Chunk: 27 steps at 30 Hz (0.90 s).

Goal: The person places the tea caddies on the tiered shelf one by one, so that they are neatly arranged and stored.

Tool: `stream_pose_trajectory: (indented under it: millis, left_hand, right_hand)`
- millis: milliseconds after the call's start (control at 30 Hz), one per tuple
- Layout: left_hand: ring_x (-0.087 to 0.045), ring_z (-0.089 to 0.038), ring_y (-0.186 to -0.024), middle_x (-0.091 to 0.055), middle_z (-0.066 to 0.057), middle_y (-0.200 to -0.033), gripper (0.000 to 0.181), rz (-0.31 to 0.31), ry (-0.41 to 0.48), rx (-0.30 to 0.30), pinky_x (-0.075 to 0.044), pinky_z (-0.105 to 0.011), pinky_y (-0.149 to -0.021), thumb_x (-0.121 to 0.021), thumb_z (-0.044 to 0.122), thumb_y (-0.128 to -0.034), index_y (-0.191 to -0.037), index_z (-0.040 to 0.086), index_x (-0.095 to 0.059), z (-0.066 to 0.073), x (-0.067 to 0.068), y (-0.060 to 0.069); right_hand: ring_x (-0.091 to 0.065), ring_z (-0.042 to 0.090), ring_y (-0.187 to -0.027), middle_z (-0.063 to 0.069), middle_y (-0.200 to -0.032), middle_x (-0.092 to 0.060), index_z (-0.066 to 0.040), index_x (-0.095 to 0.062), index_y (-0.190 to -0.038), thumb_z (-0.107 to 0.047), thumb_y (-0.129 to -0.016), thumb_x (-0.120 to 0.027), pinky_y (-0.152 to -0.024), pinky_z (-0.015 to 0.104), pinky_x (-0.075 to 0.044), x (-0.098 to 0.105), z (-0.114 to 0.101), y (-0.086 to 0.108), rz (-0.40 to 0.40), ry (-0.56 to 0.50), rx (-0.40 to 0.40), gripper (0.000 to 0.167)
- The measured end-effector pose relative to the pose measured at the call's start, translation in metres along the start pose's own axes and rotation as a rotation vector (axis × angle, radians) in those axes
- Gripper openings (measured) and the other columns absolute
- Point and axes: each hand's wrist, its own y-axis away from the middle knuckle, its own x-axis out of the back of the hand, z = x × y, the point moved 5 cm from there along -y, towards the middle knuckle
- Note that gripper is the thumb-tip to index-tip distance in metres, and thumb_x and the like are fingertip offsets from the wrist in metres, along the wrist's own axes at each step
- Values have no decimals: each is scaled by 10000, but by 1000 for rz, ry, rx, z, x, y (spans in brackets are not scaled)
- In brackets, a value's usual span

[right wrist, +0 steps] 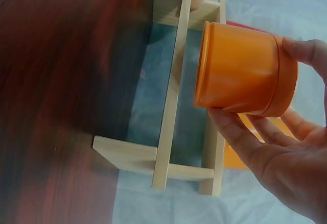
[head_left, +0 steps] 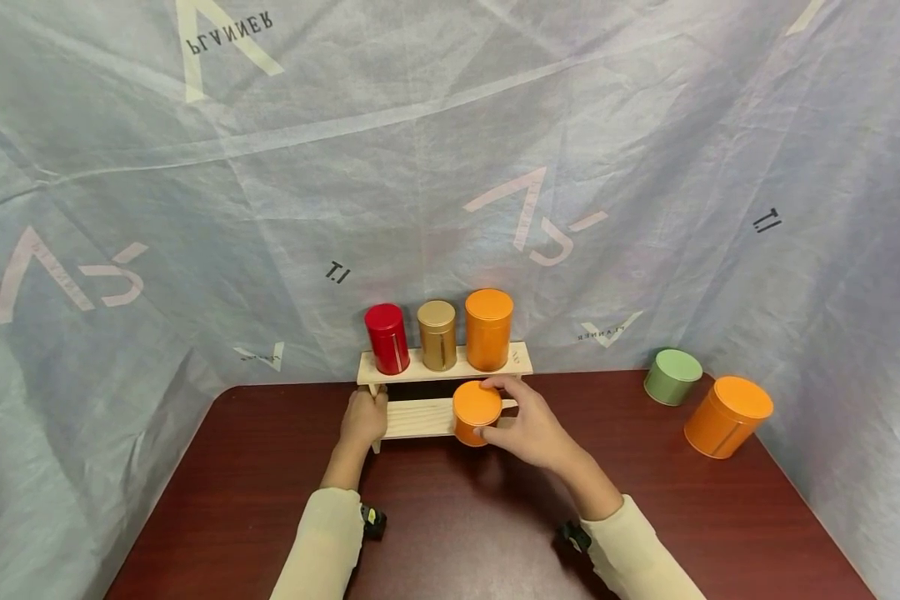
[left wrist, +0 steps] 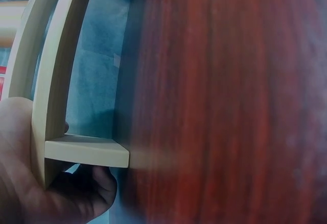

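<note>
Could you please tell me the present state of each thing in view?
Red tin: lidded, upright on upper shelf
Gold tin: lidded, upright on upper shelf
Tall orange tin: lidded, upright on upper shelf
Held orange tin: lidded, roughly upright
Green tin: lidded, upright on table
Far-right orange tin: lidded, upright on table
Rack: standing
Left hand: gripping rack
Right hand: holding orange tin

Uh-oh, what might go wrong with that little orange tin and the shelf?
The little orange tin, held in the right hand's grip, might slip and fall. If the left hand's grip jerks the wooden shelf it holds, the red tin, gold tin and taller orange tin standing on top might topple.
</note>
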Motion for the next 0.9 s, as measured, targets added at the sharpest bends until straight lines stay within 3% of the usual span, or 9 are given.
stream_pose_trajectory:
  millis: [333, 667, 900]
  left_hand:
    - [-656, -378, -917, -619, -265, -1149, 444, 7, 10, -8, -570, -534, -866, -402, 322, -1125, -1246, -52, -608, 0, 0, 1]
    - [-671, -394, -975, -616, -256, -1189, 436, -18, 34, 13, -572, -532, -889, -402, 328, -1136, -1313, -28, -581, -2, -3, 0]
    - [-657, -363, -917, -615, -240, -1109, 425, -9, 38, 4, -566, -510, -843, -402, 328, -1139, -1286, -27, -583, -3, -1, 0]
  right_hand:
    - [-677, 262, -1192, 55, -1383, -631, -137, -594, -1351, -116, -810, -902, -953, 355, -618, -13, -2, -3, -31, -15, -5, 623]
    - [-648, 261, -1208, 71, -1383, -639, -122, -610, -1344, -159, -801, -917, -994, 540, -590, -28, -4, -11, -44, 0, 21, 625]
    - [-653, 238, -1188, 50, -1370, -642, -132, -616, -1341, -201, -805, -921, -991, 466, -599, -40, -6, -15, -66, 10, 18, 621]
